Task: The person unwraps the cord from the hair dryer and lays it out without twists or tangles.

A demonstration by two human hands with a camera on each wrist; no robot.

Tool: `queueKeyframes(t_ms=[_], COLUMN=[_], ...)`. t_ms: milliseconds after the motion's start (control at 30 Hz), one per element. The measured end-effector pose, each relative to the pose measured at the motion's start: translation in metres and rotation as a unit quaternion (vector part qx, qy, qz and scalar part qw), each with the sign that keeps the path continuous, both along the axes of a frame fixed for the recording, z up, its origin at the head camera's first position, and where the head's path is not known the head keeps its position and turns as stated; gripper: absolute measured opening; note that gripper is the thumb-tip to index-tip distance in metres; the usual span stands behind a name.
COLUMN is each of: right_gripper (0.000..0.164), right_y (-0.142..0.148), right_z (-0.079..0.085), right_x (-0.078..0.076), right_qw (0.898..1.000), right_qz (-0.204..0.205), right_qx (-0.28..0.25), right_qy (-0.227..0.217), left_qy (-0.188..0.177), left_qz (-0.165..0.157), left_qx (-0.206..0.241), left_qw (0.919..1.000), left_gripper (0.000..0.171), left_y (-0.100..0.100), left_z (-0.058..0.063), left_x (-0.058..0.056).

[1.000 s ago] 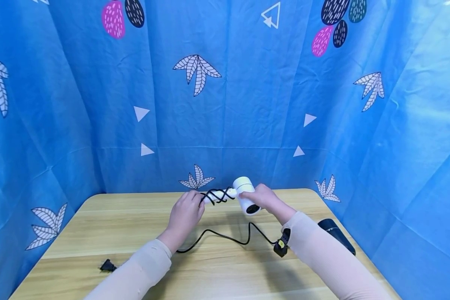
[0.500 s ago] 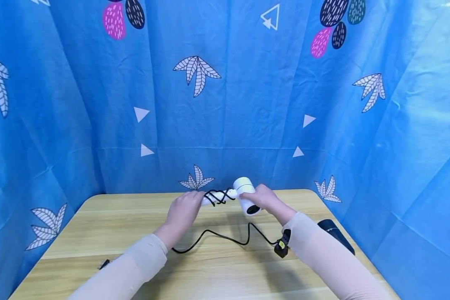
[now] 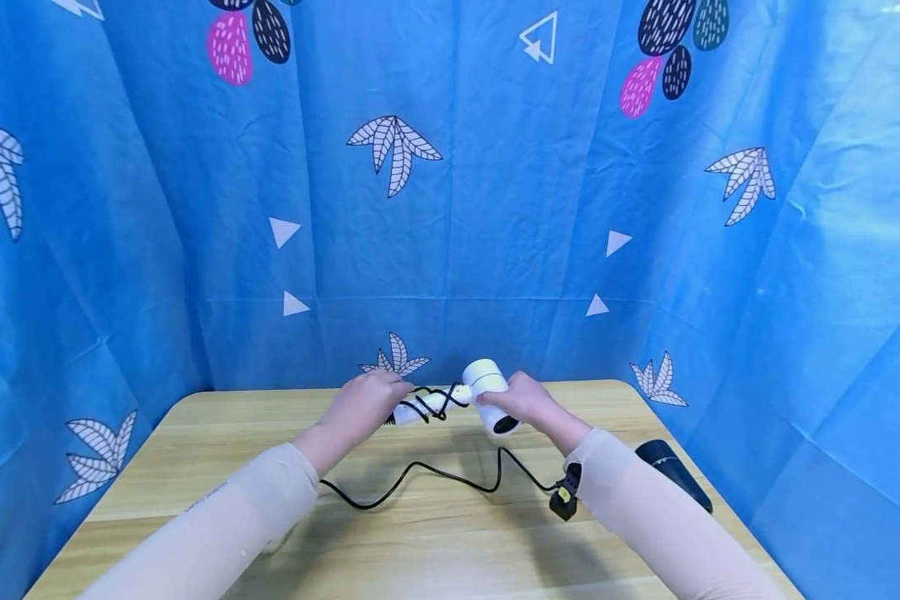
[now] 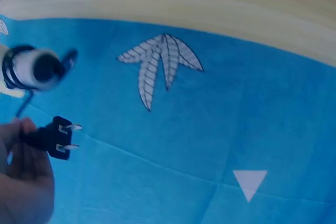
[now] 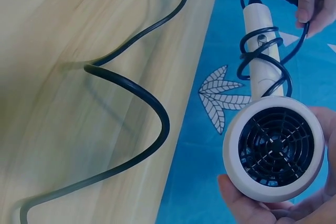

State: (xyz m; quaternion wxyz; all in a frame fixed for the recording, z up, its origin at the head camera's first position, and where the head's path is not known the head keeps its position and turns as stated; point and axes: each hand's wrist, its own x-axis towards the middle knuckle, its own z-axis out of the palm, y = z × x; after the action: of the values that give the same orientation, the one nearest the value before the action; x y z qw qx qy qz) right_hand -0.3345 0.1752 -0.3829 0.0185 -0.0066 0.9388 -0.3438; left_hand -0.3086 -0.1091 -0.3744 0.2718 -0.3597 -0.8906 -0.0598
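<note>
A white hair dryer (image 3: 487, 377) is held above the table by its barrel in my right hand (image 3: 531, 400). Its round dark grille (image 5: 275, 148) faces the right wrist camera. A black cord (image 5: 256, 54) winds in loops round the dryer's handle (image 5: 257, 19). Beside the handle's end, my left hand (image 3: 363, 402) pinches the cord just behind its black two-pin plug (image 4: 59, 139). The metal pins point away from the fingers in the left wrist view.
Another black cord (image 3: 450, 475) snakes across the wooden table (image 3: 435, 550), running toward a black box (image 3: 562, 504) at my right wrist. A dark cylindrical case (image 3: 673, 471) lies near the right edge. Blue patterned curtains (image 3: 450, 250) surround the table.
My left hand has moved left and slightly outward from the handle, uncovering the handle's end. The right hand and hair dryer stay almost in place. The left sleeve now covers the plug lying on the table.
</note>
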Motion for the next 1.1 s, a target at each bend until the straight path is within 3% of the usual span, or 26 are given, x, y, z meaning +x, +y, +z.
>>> queueKeyframes(t_ms=[267, 467, 600, 800, 933, 1100], right_gripper=[0.056, 0.053, 0.051, 0.048, 0.048, 0.046], right_y=[0.002, 0.004, 0.006, 0.006, 0.006, 0.005], right_z=[0.0, -0.002, -0.003, -0.004, -0.002, 0.002], right_x=[0.004, 0.006, 0.007, 0.006, 0.006, 0.007], right_qw=[1.0, 0.999, 0.998, 0.997, 0.996, 0.996], right_qz=[0.011, 0.02, 0.025, 0.033, 0.034, 0.034], right_qx=[-0.016, -0.037, -0.056, -0.073, -0.075, -0.076], right_qy=[-0.007, -0.012, -0.019, -0.02, -0.018, -0.015], left_qy=[-0.101, -0.173, -0.24, -0.335, -0.352, -0.36], left_qz=[-0.02, -0.012, 0.004, 0.051, 0.05, 0.035], left_qx=[0.046, 0.093, 0.149, 0.23, 0.25, 0.257], left_qw=[0.9937, 0.9805, 0.9592, 0.9124, 0.9005, 0.8962], left_gripper=[0.017, 0.018, 0.018, 0.019, 0.019, 0.022], left_y=[-0.013, -0.017, -0.021, -0.028, -0.031, -0.031], left_z=[0.009, -0.004, -0.018, -0.038, -0.049, -0.057], left_x=[-0.02, -0.036, -0.044, -0.051, -0.053, -0.053])
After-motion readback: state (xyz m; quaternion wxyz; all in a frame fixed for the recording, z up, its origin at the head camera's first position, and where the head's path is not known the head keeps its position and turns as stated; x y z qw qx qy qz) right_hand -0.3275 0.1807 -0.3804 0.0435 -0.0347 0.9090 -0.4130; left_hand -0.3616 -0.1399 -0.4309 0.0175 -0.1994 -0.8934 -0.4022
